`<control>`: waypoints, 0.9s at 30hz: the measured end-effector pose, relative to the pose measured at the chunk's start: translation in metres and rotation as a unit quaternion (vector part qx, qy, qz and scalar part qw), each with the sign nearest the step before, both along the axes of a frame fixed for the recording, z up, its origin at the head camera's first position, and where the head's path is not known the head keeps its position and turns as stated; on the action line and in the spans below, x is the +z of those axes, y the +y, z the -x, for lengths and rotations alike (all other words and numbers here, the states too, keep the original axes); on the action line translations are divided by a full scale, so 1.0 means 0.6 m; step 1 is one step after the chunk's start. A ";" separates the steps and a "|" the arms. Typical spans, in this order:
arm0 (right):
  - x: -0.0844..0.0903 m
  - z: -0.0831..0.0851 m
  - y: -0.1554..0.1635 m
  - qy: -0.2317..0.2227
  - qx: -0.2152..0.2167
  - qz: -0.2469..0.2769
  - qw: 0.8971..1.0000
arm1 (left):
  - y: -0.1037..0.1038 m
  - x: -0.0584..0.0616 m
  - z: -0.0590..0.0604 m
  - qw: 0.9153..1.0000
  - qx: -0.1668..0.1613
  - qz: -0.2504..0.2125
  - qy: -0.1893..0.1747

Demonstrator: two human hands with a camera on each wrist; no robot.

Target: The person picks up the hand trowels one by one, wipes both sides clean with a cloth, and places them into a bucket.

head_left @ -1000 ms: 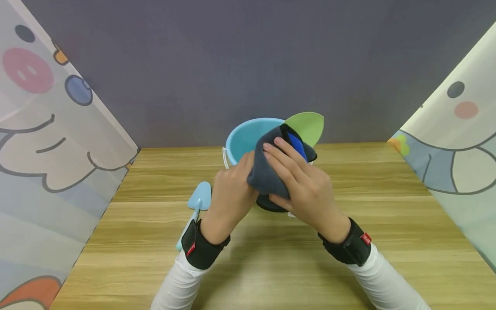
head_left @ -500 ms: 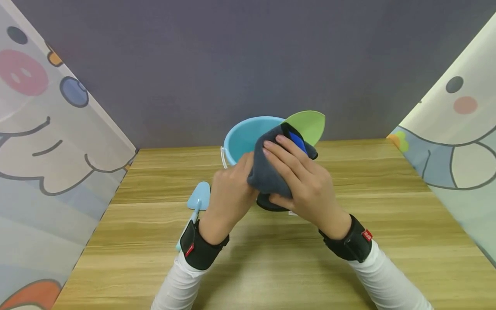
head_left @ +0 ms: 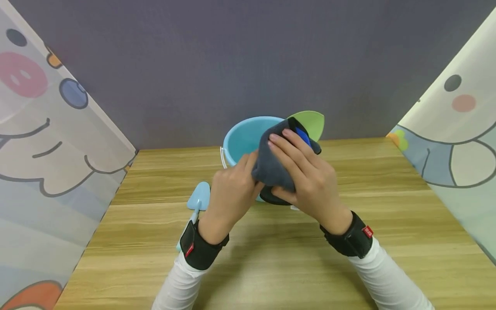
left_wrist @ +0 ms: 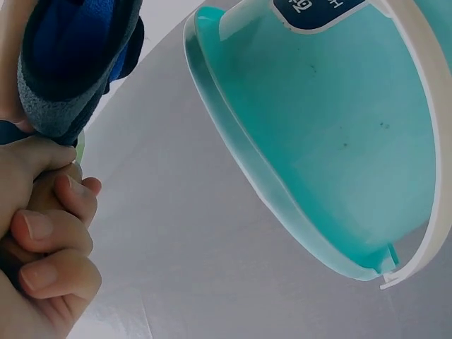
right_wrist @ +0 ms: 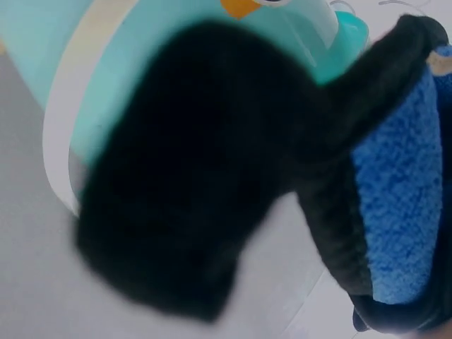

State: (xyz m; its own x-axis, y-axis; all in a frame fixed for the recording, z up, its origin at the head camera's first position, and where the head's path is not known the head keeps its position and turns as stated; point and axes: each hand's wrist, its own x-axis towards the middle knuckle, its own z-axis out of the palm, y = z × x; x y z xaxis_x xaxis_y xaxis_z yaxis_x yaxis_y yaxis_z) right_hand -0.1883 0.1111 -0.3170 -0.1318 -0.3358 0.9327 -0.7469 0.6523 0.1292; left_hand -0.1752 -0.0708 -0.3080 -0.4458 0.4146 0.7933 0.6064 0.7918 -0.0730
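Observation:
A dark grey cloth point(head_left: 271, 168) with a blue side is folded around a green toy shovel point(head_left: 311, 122), whose pointed blade tip shows above it. My right hand point(head_left: 310, 181) grips the cloth, its fingers spread over the top and its thumb below. Beside it my left hand point(head_left: 234, 189) is curled tightly at the shovel's lower end; the handle is hidden by the hand and cloth. In the left wrist view, the left fingers point(left_wrist: 53, 244) bend inward under the cloth point(left_wrist: 60, 106). The right wrist view shows the cloth's blue side point(right_wrist: 399, 191) and a blurred dark flap of it close up.
A light blue bucket point(head_left: 242, 137) with a white handle point(left_wrist: 431, 127) stands just behind the hands, partly covered by them. A light blue toy trowel point(head_left: 199, 198) lies on the wooden table point(head_left: 155, 224) left of my left hand. A grey wall point(head_left: 248, 56) rises behind.
My right hand and the cloth have shifted slightly up and to the right along the shovel, so less of the green blade shows. My left hand stays nearly in place.

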 end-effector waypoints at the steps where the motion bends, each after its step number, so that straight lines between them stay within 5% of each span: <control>1: 0.000 0.000 0.001 0.000 -0.001 0.000 1.000 | 0.000 0.000 0.000 1.000 0.000 0.001 0.000; 19: 0.005 -0.003 0.009 -0.015 -0.013 0.012 1.000 | 0.001 0.002 0.003 0.999 -0.011 -0.014 0.028; 27: 0.005 -0.007 0.011 -0.010 -0.021 0.010 1.000 | -0.002 0.002 0.003 0.998 -0.039 -0.040 0.022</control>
State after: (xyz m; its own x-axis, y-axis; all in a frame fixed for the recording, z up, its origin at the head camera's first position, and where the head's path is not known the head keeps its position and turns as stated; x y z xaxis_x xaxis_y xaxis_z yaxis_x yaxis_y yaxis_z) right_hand -0.1842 0.1177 -0.3137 -0.1641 -0.3109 0.9362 -0.7215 0.6850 0.1010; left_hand -0.1767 -0.0717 -0.3070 -0.3786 0.3807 0.8436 0.6646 0.7462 -0.0385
